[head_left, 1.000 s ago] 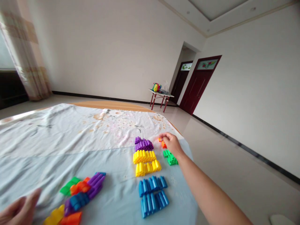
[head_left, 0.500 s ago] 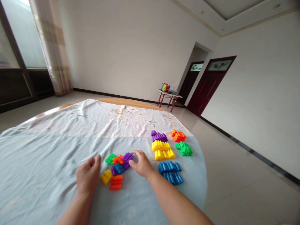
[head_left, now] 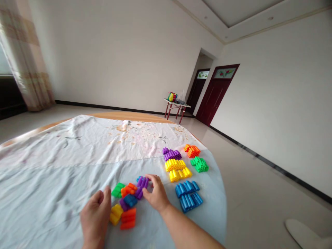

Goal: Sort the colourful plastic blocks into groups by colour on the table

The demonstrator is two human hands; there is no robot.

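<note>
A mixed heap of plastic blocks [head_left: 127, 202] in green, orange, purple, blue and yellow lies on a pale blue cloth [head_left: 52, 186]. My right hand [head_left: 155, 195] rests at the heap's right side, fingers curled around a purple block [head_left: 142, 182]. My left hand [head_left: 95, 218] hovers at the heap's left edge, fingers apart, holding nothing. To the right lie sorted groups: purple blocks [head_left: 171, 154], yellow blocks [head_left: 177, 169], blue blocks [head_left: 188, 195], orange blocks [head_left: 192, 150] and green blocks [head_left: 199, 164].
The cloth covers a round wooden table [head_left: 135, 117] whose edge drops off at the right. A small red-legged side table [head_left: 176, 108] with colourful items stands by the far wall near two dark red doors [head_left: 216, 95]. A curtain [head_left: 23, 62] hangs at left.
My right hand left the orange group at the far right and came back to the mixed heap, closing on a purple block. My left hand moved in beside the heap.
</note>
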